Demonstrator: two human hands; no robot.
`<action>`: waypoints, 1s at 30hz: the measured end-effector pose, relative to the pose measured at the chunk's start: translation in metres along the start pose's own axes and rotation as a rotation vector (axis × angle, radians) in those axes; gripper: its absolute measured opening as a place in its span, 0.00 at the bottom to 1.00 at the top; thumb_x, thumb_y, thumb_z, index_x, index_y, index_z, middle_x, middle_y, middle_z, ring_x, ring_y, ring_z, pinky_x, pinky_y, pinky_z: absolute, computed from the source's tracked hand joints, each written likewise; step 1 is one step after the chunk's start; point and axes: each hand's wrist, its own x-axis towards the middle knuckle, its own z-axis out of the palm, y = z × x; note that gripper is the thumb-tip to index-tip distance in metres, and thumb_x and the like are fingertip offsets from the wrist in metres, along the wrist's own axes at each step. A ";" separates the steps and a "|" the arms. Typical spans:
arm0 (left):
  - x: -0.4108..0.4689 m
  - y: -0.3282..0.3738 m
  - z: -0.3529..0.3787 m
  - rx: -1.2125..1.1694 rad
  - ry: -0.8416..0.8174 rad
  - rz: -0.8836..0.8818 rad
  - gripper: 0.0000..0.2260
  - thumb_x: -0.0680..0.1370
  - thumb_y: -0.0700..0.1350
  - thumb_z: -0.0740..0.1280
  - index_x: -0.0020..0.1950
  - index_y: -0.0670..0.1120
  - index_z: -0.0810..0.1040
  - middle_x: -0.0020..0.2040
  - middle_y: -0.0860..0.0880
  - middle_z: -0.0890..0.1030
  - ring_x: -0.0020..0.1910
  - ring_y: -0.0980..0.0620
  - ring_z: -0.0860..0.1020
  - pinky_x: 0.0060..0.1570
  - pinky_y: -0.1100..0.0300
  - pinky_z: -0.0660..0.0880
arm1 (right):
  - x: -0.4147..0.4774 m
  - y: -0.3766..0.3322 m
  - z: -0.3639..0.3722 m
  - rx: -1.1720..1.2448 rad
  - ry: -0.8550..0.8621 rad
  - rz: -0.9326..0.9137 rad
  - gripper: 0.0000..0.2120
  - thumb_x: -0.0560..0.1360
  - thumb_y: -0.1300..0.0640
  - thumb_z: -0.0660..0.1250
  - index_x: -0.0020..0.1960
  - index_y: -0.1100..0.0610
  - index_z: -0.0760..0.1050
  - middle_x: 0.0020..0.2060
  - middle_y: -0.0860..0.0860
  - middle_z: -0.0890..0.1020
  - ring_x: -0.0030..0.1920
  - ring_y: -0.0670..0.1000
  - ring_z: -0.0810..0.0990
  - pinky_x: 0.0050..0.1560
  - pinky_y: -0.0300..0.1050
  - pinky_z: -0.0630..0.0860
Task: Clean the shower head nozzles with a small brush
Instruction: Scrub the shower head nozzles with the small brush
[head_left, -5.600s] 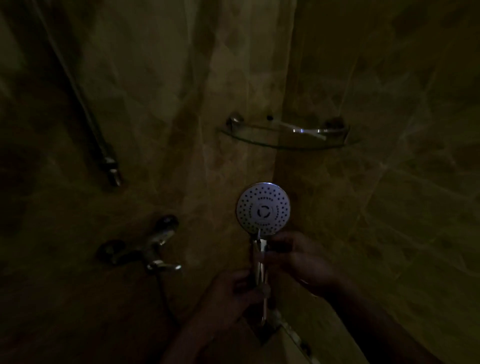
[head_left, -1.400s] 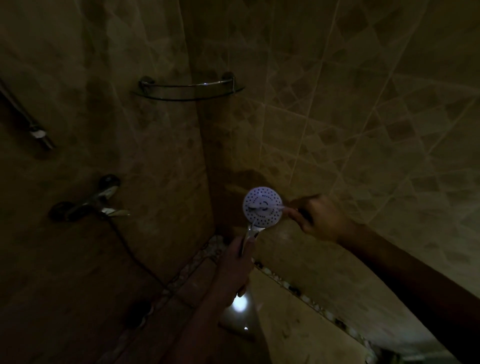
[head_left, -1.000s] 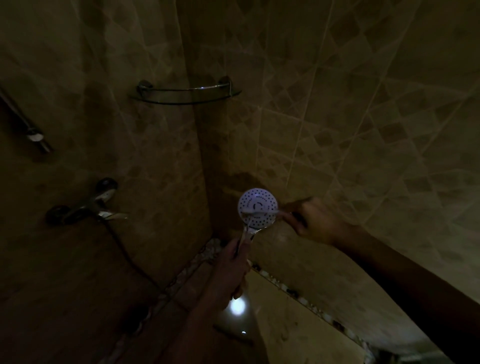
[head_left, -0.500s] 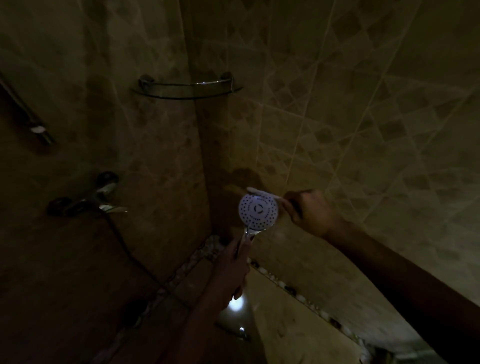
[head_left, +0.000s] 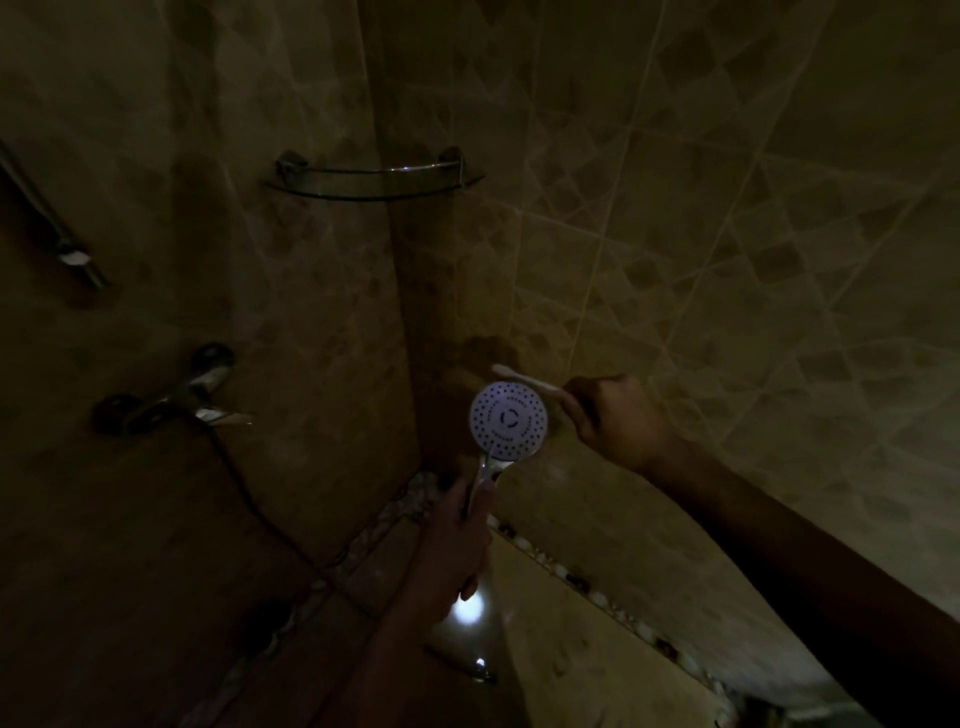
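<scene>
The round white shower head (head_left: 508, 420) faces me in a dim tiled shower corner, its face dotted with dark nozzles. My left hand (head_left: 457, 530) grips its chrome handle from below and holds it upright. My right hand (head_left: 615, 418), just right of the head, is closed on a small pale brush (head_left: 524, 378). The brush lies across the head's upper rim, with its bristle end poking out at the upper left; whether the bristles touch the rim I cannot tell.
A chrome mixer tap (head_left: 171, 397) sits on the left wall, with a dark hose (head_left: 260, 514) running down from it. A glass corner shelf (head_left: 371, 179) hangs above. A rail (head_left: 57, 234) crosses the far left. A pebble strip (head_left: 571, 577) edges the floor.
Between one second and half a second ago the brush moved from the middle of the shower head's face up to its top rim, where it stays. My left hand keeps its hold on the handle.
</scene>
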 end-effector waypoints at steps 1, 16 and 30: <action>-0.001 0.001 0.000 0.010 0.001 -0.001 0.10 0.82 0.52 0.59 0.56 0.50 0.77 0.38 0.41 0.74 0.28 0.53 0.73 0.22 0.73 0.66 | -0.003 -0.003 0.001 0.041 -0.041 -0.028 0.15 0.82 0.53 0.61 0.42 0.59 0.81 0.30 0.52 0.82 0.25 0.47 0.77 0.28 0.41 0.73; -0.003 0.005 -0.001 0.075 -0.011 0.024 0.10 0.83 0.49 0.57 0.56 0.46 0.75 0.33 0.50 0.71 0.20 0.68 0.72 0.21 0.76 0.66 | -0.019 -0.003 0.009 0.114 -0.146 -0.105 0.20 0.83 0.46 0.59 0.44 0.58 0.82 0.30 0.50 0.82 0.27 0.46 0.78 0.29 0.34 0.72; 0.006 0.007 0.000 0.078 0.008 0.040 0.08 0.83 0.51 0.58 0.51 0.55 0.76 0.36 0.48 0.77 0.25 0.68 0.74 0.24 0.76 0.67 | -0.022 0.002 0.017 0.140 -0.229 -0.085 0.24 0.82 0.42 0.56 0.44 0.57 0.83 0.29 0.51 0.82 0.25 0.47 0.76 0.26 0.34 0.69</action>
